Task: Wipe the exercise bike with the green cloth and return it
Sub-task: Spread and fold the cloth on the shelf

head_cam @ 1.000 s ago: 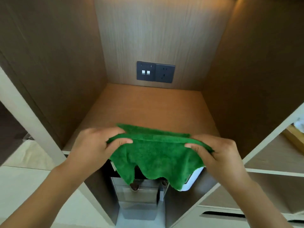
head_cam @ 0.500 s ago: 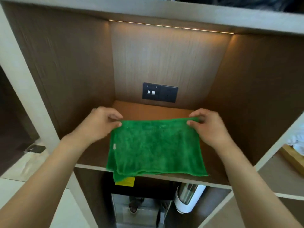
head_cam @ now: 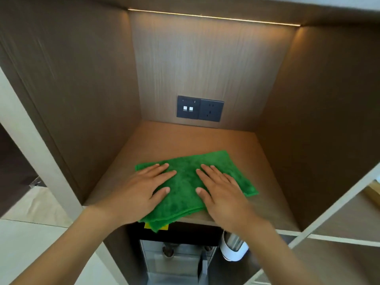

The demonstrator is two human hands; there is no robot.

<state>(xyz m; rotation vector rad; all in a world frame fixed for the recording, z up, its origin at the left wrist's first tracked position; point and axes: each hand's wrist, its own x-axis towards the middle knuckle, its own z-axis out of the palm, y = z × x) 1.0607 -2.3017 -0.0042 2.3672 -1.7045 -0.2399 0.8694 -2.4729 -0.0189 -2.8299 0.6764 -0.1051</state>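
Both forearms are bare from the frame edge to the wrist; no sleeve shows on either. The left hand [head_cam: 141, 190] and right hand [head_cam: 223, 194] wear no glove, ring, watch or band. The fingernails are short and unpainted. Nothing else of the person's body or clothing is in view.

Wood-panelled shelf niche [head_cam: 267, 149], dark wall sockets [head_cam: 200, 108], warm ceiling light strip [head_cam: 213, 17]

A dark socket panel [head_cam: 200, 108] is set low in the back wall of a wooden shelf [head_cam: 168, 140], and a light strip [head_cam: 213, 17] is fitted along the top. A white container [head_cam: 233, 246] and a yellow label [head_cam: 162, 227] are seen in the compartment below.
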